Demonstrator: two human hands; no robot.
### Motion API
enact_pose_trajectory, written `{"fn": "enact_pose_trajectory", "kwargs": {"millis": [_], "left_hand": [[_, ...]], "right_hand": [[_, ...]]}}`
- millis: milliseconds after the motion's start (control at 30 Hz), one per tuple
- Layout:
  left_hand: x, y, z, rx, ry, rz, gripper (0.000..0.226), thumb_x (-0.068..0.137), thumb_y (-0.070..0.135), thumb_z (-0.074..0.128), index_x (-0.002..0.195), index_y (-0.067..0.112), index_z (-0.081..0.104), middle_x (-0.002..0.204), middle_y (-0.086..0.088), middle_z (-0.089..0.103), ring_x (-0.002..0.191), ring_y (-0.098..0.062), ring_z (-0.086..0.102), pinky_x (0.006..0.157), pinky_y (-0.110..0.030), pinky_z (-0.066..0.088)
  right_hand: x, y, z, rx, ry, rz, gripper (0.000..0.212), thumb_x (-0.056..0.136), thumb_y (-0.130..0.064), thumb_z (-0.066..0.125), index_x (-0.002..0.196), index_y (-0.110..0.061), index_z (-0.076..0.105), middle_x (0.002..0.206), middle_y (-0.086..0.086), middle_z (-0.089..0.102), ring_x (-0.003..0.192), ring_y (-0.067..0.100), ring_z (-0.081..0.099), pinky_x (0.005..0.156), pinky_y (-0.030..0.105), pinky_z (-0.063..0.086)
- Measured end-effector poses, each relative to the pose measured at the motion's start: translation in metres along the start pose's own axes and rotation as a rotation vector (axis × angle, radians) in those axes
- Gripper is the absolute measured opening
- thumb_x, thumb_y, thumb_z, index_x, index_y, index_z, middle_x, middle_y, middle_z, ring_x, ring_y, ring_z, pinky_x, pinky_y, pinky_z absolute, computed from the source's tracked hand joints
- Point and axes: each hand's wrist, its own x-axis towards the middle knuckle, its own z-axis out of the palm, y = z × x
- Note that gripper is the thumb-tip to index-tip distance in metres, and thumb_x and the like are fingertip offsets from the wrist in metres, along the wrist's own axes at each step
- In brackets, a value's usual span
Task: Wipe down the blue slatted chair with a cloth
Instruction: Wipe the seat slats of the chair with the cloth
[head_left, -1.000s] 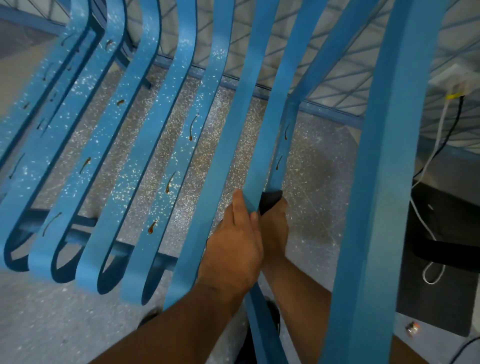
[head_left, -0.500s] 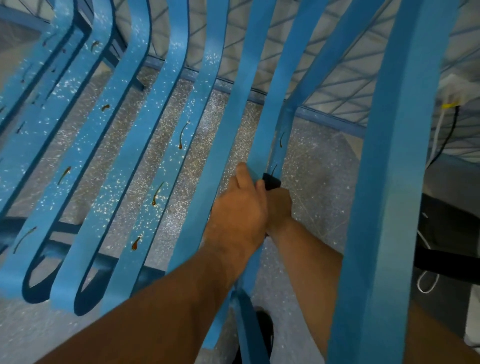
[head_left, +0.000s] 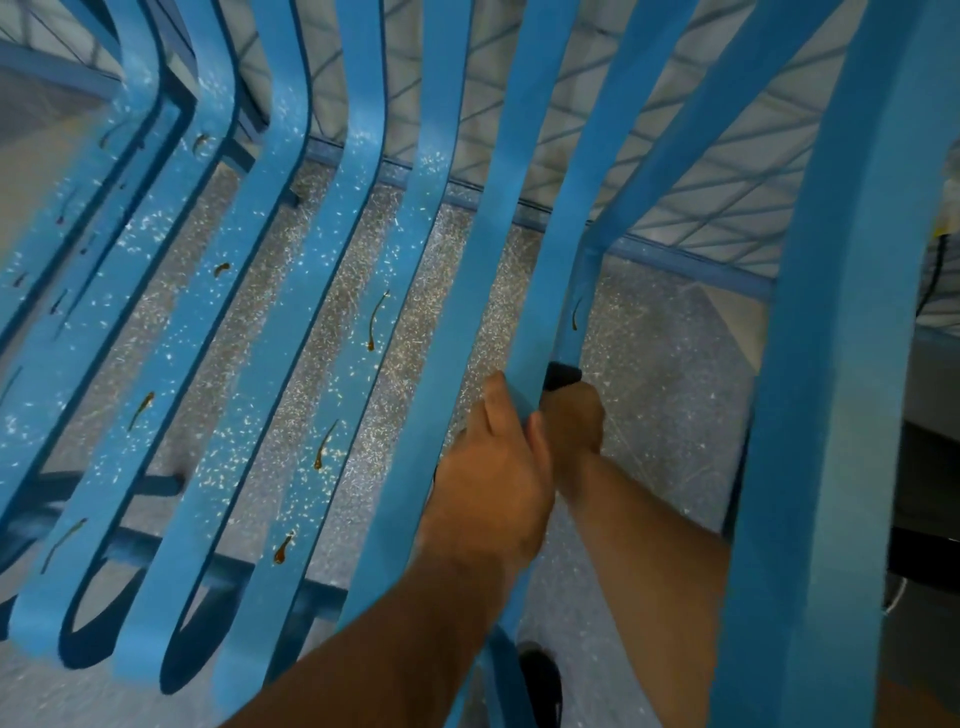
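Honestly, left hand (head_left: 493, 467) has its fingers curled round a slat (head_left: 540, 312), right hand (head_left: 571, 423) fists the cloth (head_left: 562, 375), which could snag or slip in that tight gap.

White-flecked, brown-dripped blue slatted chair (head_left: 841, 415), slats curved; dark cloth (head_left: 561, 375) bunched against a right-side slat

Even, moderately bright light falls from above on the blue painted slatted chair (head_left: 353, 270), and its upper faces read paler than its edges. Dark shadows pool under the slats' curled ends at the near left, on the speckled grey floor (head_left: 670, 374). Wide-angle distortion bows the slats toward the left edge. The far left corner and the broad near-right upright look soft and smeared.
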Motion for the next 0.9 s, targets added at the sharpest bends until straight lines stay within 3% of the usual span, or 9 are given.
{"fn": "enact_pose_trajectory", "kwargs": {"millis": [67,133,233,367,500,633,700,833,900], "left_hand": [[0.0,-0.001,0.001,-0.023,-0.003,0.009,0.054,0.101,0.037,0.029,0.149,0.012,0.021,0.126,-0.01,0.056,0.103,-0.025,0.058,0.086,-0.035,0.049],[0.001,-0.001,0.002,-0.028,-0.002,0.012,0.055,0.101,0.038,0.027,0.15,0.014,0.018,0.129,-0.009,0.054,0.105,-0.024,0.057,0.088,-0.034,0.048],[0.001,0.0,0.001,-0.011,0.003,0.009,0.055,0.102,0.039,0.026,0.15,0.015,0.016,0.134,-0.008,0.051,0.111,-0.024,0.056,0.09,-0.034,0.046],[0.001,-0.002,0.001,-0.017,-0.015,0.007,0.055,0.101,0.04,0.028,0.15,0.015,0.017,0.136,-0.009,0.05,0.113,-0.024,0.055,0.091,-0.032,0.046],[0.002,-0.001,0.003,-0.004,0.0,0.001,0.057,0.1,0.041,0.027,0.15,0.015,0.018,0.133,-0.01,0.052,0.11,-0.026,0.058,0.089,-0.036,0.048],[-0.001,-0.002,0.002,-0.005,0.022,0.051,0.061,0.097,0.044,0.02,0.149,0.012,0.022,0.124,-0.009,0.058,0.1,-0.022,0.061,0.082,-0.029,0.05],[0.0,-0.002,0.003,0.005,0.031,0.056,0.063,0.096,0.044,0.018,0.149,0.011,0.023,0.125,-0.009,0.058,0.102,-0.021,0.061,0.082,-0.028,0.05],[0.0,-0.003,0.005,0.018,0.031,0.052,0.062,0.097,0.045,0.021,0.148,0.01,0.024,0.123,-0.01,0.058,0.099,-0.022,0.062,0.081,-0.03,0.052],[0.001,-0.004,0.004,0.015,0.016,0.06,0.062,0.097,0.046,0.02,0.148,0.012,0.022,0.126,-0.009,0.057,0.101,-0.022,0.06,0.084,-0.032,0.053]], "right_hand": [[0.016,-0.011,0.0,0.071,-0.021,0.091,0.048,0.071,-0.046,0.067,0.102,-0.01,0.067,0.097,0.006,0.071,0.086,0.025,0.069,0.078,0.042,0.059],[0.023,-0.016,-0.001,0.081,0.0,0.067,0.055,0.07,-0.051,0.065,0.107,-0.01,0.063,0.099,0.006,0.071,0.086,0.025,0.069,0.078,0.043,0.06],[0.004,0.002,0.009,-0.066,0.126,-0.148,0.05,0.081,-0.053,0.064,0.116,-0.023,0.045,0.104,-0.001,0.064,0.093,0.025,0.067,0.078,0.046,0.058],[-0.022,0.036,0.022,-0.266,0.158,-0.306,0.076,0.085,-0.048,0.068,0.141,-0.021,0.024,0.121,0.005,0.055,0.101,0.025,0.064,0.074,0.047,0.059],[0.003,0.01,0.013,-0.157,0.09,-0.164,0.044,0.091,-0.044,0.057,0.12,-0.014,0.042,0.108,0.008,0.065,0.097,0.031,0.066,0.081,0.048,0.056],[0.036,-0.037,-0.008,-0.06,0.04,-0.057,0.058,0.091,-0.058,0.048,0.112,-0.006,0.062,0.11,0.012,0.068,0.096,0.031,0.065,0.086,0.043,0.055],[0.047,-0.055,-0.013,-0.055,0.023,-0.023,0.062,0.093,-0.061,0.043,0.114,-0.005,0.062,0.109,0.009,0.065,0.097,0.03,0.063,0.086,0.038,0.052],[0.038,-0.064,-0.006,-0.209,0.138,-0.144,0.049,0.099,-0.04,0.046,0.134,-0.007,0.039,0.128,0.015,0.056,0.112,0.037,0.058,0.09,0.043,0.048],[0.022,-0.048,0.0,-0.286,0.149,-0.245,0.059,0.098,-0.033,0.049,0.145,-0.008,0.023,0.134,0.015,0.049,0.116,0.037,0.055,0.092,0.048,0.049]]}}
